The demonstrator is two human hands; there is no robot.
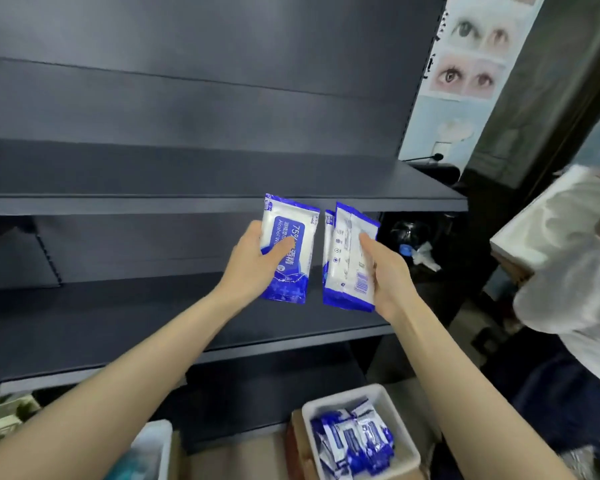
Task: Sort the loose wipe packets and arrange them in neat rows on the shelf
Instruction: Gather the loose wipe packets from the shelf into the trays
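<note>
Dark shelves [187, 202] are faced. Before them, 1 wipe packet [288, 247] is gripped by the left hand [257, 261], and seemingly 2 stacked packets [349, 261] by the right hand [387, 275]. Loose packets [354, 441] lie in a white tub [343, 400]. The film is judged light, soft and slippery, so mid-body holds are advised.

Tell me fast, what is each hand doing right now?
Left hand: grips one wipe packet, front label facing the camera.
Right hand: grips a stack of packets, at least two, backs showing.
</note>
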